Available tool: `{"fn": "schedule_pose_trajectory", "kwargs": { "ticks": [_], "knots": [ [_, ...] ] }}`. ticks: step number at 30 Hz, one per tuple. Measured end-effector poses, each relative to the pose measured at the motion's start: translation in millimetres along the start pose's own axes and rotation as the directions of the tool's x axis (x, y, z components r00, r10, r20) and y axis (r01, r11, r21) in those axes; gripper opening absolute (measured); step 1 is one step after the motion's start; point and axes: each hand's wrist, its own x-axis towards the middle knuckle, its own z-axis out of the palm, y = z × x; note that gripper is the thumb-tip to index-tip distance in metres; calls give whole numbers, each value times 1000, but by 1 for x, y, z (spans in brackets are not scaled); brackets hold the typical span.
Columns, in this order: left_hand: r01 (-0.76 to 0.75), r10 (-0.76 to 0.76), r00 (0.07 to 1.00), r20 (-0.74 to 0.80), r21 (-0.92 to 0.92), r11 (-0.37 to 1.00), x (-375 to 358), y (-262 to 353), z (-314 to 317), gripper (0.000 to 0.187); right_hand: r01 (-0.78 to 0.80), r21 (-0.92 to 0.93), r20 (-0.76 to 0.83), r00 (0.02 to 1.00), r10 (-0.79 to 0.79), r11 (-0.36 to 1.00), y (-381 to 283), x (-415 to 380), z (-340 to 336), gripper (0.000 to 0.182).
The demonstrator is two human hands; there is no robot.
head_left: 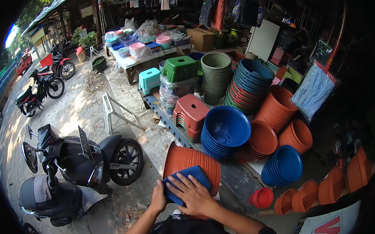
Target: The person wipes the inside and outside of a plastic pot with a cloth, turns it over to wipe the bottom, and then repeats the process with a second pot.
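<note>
Blue cloth [201, 175] is directly under my right hand [193, 198], in contact, also showing past the fingertips and out to the right of them. Long axis looks crosswise, slanting from near my left hand [158, 197] up and away to the right; exact outline unclear, since both hands cover part of it. Right hand is nearer, basically on top of it: palm down, fingers fanned a little and laid flat, not pinching. Left hand is at the cloth's left side, thumb up along the edge; the other fingers are mostly hidden, so can't tell if it pinches or just braces. Cloth reads as a flattish pad, solid mid-blue, matte, rounded corners, maybe folded; layer count not visible. Behind it, a stack of orange pots [189, 156] sits just beyond my right hand and extends to its right, tilted, nested edges showing as close ridges. Cloth lies against that stack's near side, blue on orange, easy to pick out. Farther beyond and right of the same hand: nested blue tubs [226, 125], mouth up. Parked scooter [93, 163] is off to the left of my left hand, clear of the cloth.
</note>
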Motion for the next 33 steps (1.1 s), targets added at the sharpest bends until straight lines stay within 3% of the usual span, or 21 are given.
{"fn": "schedule_pose_trajectory", "kwargs": {
  "ticks": [5, 7, 9, 11, 13, 15, 16, 18, 19, 21, 22, 24, 25, 27, 29, 31, 33],
  "knots": [
    [-42, 39, 993, 114, 20, 999, 14, -20, -25, 67, 2, -47, -74, 997, -6, 999, 5, 19, -25, 80],
    [-268, 255, 961, 105, 138, 953, 16, -15, -27, 57, -2, -33, -81, 997, 0, 999, 9, 28, -34, 79],
    [-241, 225, 968, 110, 163, 957, 11, -8, -36, 52, -41, -16, -132, 990, 39, 999, 19, 36, -37, 79],
    [-219, 168, 972, 164, 373, 902, 9, -5, -44, 51, -59, -18, -153, 987, 55, 998, 41, 42, -37, 74],
    [-183, 126, 976, 175, 359, 915, -2, 10, -40, 50, -159, 251, -126, 973, 196, 955, 72, 46, -31, 70],
    [-144, 82, 979, 186, 347, 927, -13, 21, -36, 50, -239, 574, -72, 938, 339, 784, 105, 46, -20, 63],
    [-192, 124, 969, 214, 333, 923, -17, 24, -34, 50, -404, 649, 128, 893, 430, 644, 118, 45, -25, 60],
    [-310, 222, 932, 288, 312, 898, -19, 18, -38, 49, -656, 718, 468, 702, 536, 232, 159, 35, -2, 59],
    [-310, 219, 931, 293, 312, 898, -18, 13, -39, 49, -642, 763, 520, 682, 515, 80, 174, 32, 7, 58],
    [-301, 156, 915, 372, 372, 878, -19, 6, -42, 49, -696, 716, 630, 612, 477, -53, 171, 30, -6, 58],
    [-256, 135, 931, 339, 342, 904, -18, 3, -35, 47, -692, 720, 626, 614, 481, -52, 172, 29, -4, 58],
    [-253, 146, 932, 331, 308, 917, -14, 2, -32, 46, -621, 712, 305, 695, 651, 328, 171, 26, 8, 55],
    [-245, 151, 934, 322, 273, 930, -14, 8, -26, 46, -623, 713, 308, 690, 655, 321, 162, 31, -8, 55],
    [-234, 144, 933, 330, 252, 939, -10, 24, -16, 44, -720, 466, 416, 691, 591, 514, 141, 38, -42, 59],
    [-242, 130, 935, 330, 328, 913, 0, 23, -11, 43, -516, 429, 109, 844, 525, 741, 99, 43, -58, 54],
    [-231, 121, 940, 318, 336, 913, 10, 14, -7, 45, -324, 236, -333, 859, 390, 916, 83, 42, -22, 64],
    [-194, 64, 952, 301, 424, 885, 21, 2, -10, 58, -318, 96, -330, 884, 332, 943, 64, 44, -12, 76]
  ]
}}
